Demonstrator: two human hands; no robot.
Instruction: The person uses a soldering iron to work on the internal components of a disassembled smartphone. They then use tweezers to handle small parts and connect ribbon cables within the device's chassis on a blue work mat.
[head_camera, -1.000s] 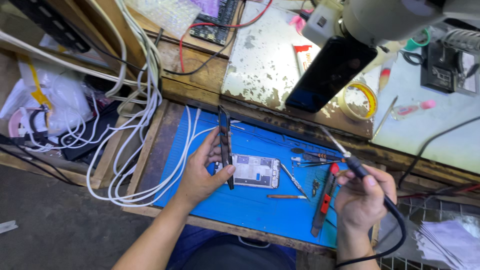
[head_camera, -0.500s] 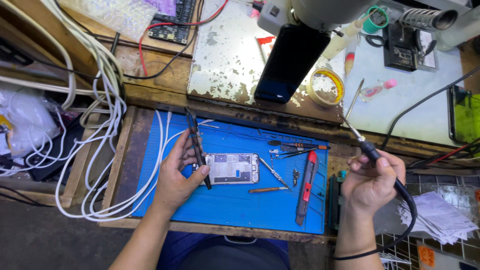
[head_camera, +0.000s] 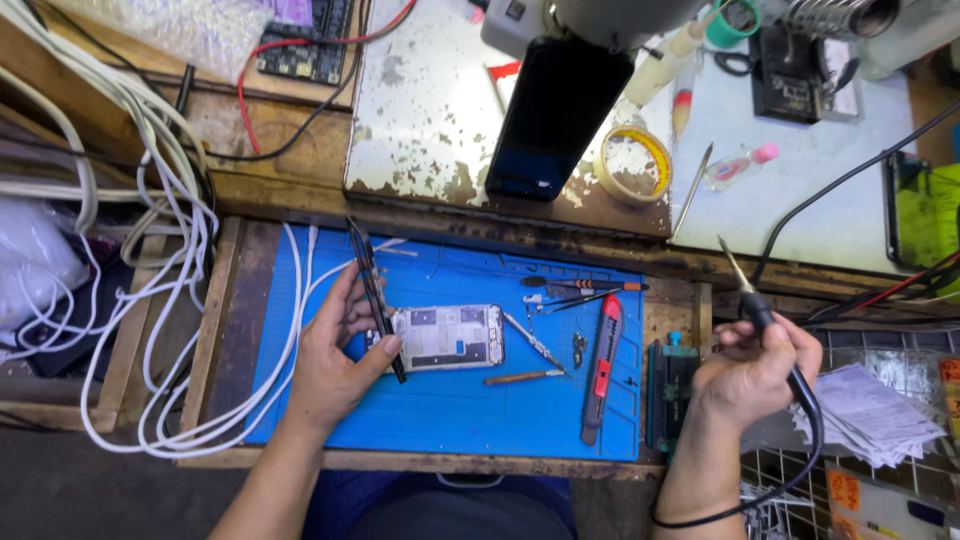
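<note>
Fingers of left hand (head_camera: 335, 365) are closed on thin black panel (head_camera: 374, 298), held on edge just left of opened phone (head_camera: 447, 337) on blue mat (head_camera: 450, 410). Soldering iron (head_camera: 752, 300) is gripped by right hand (head_camera: 752, 370) past mat's right edge, tip up; red knife (head_camera: 603, 365) lies btwn.

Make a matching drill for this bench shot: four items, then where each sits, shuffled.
Items:
1. soldering iron
2. phone panel
3. utility knife
4. tape roll

Places:
A. lying on the blue mat
B. on the bench above the mat
C. in the right hand
D. held on edge by the left hand

Pairs: 1-C, 2-D, 3-A, 4-B
</note>
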